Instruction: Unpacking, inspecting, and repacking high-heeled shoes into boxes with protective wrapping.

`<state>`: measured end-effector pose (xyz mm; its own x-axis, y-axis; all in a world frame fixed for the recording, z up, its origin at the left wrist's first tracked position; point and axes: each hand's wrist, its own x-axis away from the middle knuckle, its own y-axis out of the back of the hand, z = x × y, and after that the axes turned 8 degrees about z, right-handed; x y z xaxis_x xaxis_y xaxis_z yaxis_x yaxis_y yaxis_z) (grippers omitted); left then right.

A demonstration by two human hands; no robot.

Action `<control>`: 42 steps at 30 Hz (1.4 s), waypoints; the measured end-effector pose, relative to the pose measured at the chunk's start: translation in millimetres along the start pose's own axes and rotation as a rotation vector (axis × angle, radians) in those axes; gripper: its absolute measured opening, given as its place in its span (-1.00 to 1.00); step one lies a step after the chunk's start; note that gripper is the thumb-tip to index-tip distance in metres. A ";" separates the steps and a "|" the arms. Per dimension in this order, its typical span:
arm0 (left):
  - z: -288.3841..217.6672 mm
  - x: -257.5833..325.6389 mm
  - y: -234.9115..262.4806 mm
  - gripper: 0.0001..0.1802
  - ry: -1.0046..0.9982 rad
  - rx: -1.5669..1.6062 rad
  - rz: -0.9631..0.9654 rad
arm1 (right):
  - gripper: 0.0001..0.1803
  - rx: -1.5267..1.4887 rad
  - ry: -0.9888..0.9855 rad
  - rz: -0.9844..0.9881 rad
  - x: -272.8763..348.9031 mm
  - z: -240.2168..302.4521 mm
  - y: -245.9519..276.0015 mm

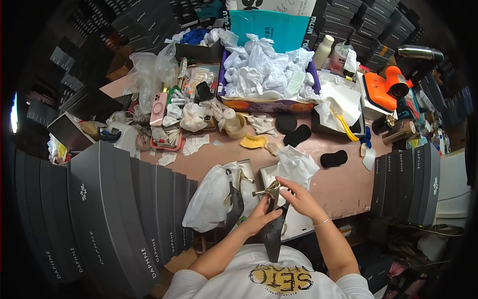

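Observation:
A dark, pointed high-heeled shoe (272, 239) with a gold heel is held in front of my body, toe toward my shirt. My left hand (258, 218) is closed around its middle, thumb on top. The fingers of my right hand (301, 200) are closed on its heel end, near the gold part. A matching shoe (235, 202) lies just left on white wrapping paper (206, 199) at a shoebox. Crumpled white tissue paper (297, 167) sits beyond my right hand, over an open light-coloured box partly hidden by my hands.
Stacked dark shoeboxes (107, 214) rise at the left and more shoeboxes (406, 184) stand at the right. A purple box (269, 104) of crumpled paper is at the back. Black pads (333, 159), a yellow cloth (253, 141), a phone (159, 108) and an orange tool (381, 89) lie about the table.

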<state>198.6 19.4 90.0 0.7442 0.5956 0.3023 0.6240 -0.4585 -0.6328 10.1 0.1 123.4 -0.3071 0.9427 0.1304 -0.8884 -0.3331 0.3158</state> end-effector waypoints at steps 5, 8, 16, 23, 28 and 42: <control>2.5 20.6 17.2 -0.22 -0.087 0.035 -0.140 | -0.78 0.248 0.010 -0.157 -96.7 6.9 44.1; 7.3 23.8 29.4 -0.22 -0.103 -0.017 -0.161 | -0.80 0.343 0.064 -0.187 -171.0 -30.4 49.3; -1.5 34.0 55.6 -0.25 -0.193 -0.007 -0.295 | -0.75 0.620 0.020 -0.232 -287.5 -119.4 3.8; 0.5 39.2 69.3 -0.24 -0.177 0.074 -0.328 | -0.80 0.377 0.178 -0.374 -255.2 -75.9 21.3; -33.3 41.2 55.7 -0.32 -0.144 0.311 -0.219 | -0.76 -0.284 0.090 -0.207 -189.4 3.0 38.9; -68.8 48.4 11.8 -0.08 -0.244 -0.225 -0.104 | -0.84 0.170 0.120 0.028 -17.8 102.0 -28.3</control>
<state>258.3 -2.5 146.2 0.6116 0.7748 0.1601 0.7507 -0.5045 -0.4265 75.5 -9.1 208.0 -0.3784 0.9251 0.0317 -0.8118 -0.3482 0.4688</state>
